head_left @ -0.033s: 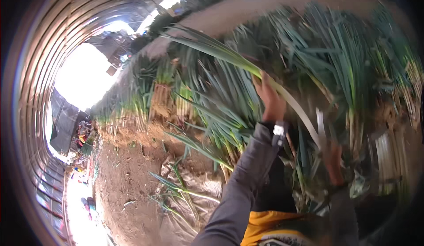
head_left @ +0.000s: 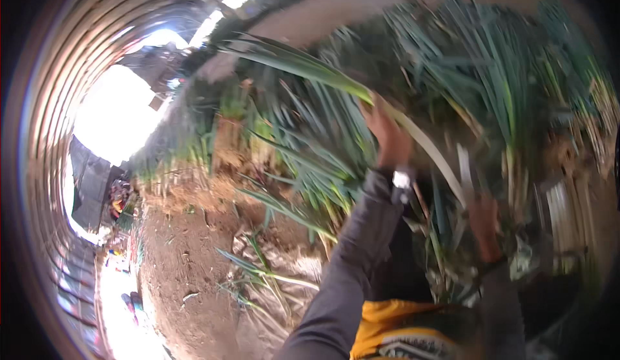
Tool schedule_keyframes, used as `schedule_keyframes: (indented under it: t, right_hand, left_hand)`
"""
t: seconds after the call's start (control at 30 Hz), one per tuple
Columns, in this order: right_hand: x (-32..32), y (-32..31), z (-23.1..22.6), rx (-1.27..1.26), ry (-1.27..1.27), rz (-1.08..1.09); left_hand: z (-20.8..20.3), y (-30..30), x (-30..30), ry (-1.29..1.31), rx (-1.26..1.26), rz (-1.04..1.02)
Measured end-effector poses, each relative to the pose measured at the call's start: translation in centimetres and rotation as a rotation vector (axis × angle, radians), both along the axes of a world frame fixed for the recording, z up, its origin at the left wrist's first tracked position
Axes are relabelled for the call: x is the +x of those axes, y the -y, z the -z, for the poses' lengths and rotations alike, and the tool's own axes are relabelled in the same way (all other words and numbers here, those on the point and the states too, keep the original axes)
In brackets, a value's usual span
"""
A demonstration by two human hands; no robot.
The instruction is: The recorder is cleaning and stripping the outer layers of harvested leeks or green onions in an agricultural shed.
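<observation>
A long green onion [head_left: 429, 147] with a pale shank and dark green leaves runs slantwise in front of me. My left hand [head_left: 389, 134] is closed round its stalk, just where white turns to green. At its lower, pale end is my right hand [head_left: 484, 221], blurred and closed. A thin, pale, knife-like blade [head_left: 464, 165] sticks up from that hand beside the shank. Its handle is hidden in the fingers. Just left of my left forearm stands a bunch of green onions [head_left: 329, 166].
Bundles of green onions [head_left: 504, 95] stand at the right, and more bundles [head_left: 187, 159] at the far left. Loose stalks [head_left: 274, 276] lie on a crumpled sheet [head_left: 300, 308] over brown soil [head_left: 187, 263]. A ribbed curved wall [head_left: 48, 166] rises at the left.
The whole view has shifted slightly, with most things a little farther left. Both hands keep their hold, and the green onion stays between them.
</observation>
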State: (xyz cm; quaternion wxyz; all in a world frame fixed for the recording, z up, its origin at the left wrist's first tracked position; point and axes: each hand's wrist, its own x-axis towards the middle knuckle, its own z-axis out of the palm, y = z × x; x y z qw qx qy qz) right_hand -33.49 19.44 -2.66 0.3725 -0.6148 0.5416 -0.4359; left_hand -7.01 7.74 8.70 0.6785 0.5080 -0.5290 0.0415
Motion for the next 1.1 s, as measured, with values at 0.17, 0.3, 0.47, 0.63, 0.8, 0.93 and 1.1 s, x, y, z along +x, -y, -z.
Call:
schedule_keyframes:
  t: [0.17, 0.3, 0.47, 0.63, 0.8, 0.93, 1.1]
  right_hand:
    - [0.3, 0.9, -3.6, 0.307, 0.137, -0.131]
    - [1.2, 2.0, -3.0, 0.124, -0.055, -0.171]
    - [1.5, 1.5, -2.3, -0.227, -0.047, -0.043]
    - [0.9, 1.6, -3.3, 0.242, 0.388, 0.203]
    - [-2.8, 2.5, -1.1, 0.400, 0.938, 0.216]
    - [-7.3, 1.8, 0.4, 0.285, 0.150, 0.193]
    - [-3.9, 0.1, -6.7, -0.273, -0.263, 0.043]
  left_hand:
    - [-0.4, 0.0, 3.3, 0.457, 0.128, -0.161]
    - [-1.7, 3.0, 3.3, -0.991, -0.042, 0.613]
    - [-1.8, 2.8, 2.8, -1.086, -0.033, 0.603]
    - [-1.3, 2.2, 3.9, -1.156, -0.021, 0.551]
    - [-0.9, 2.1, 7.6, -1.296, -0.023, 0.791]
    - [-1.3, 2.4, 7.2, -1.237, -0.042, 0.779]
    - [-1.6, 2.1, 7.8, -1.210, -0.035, 0.781]
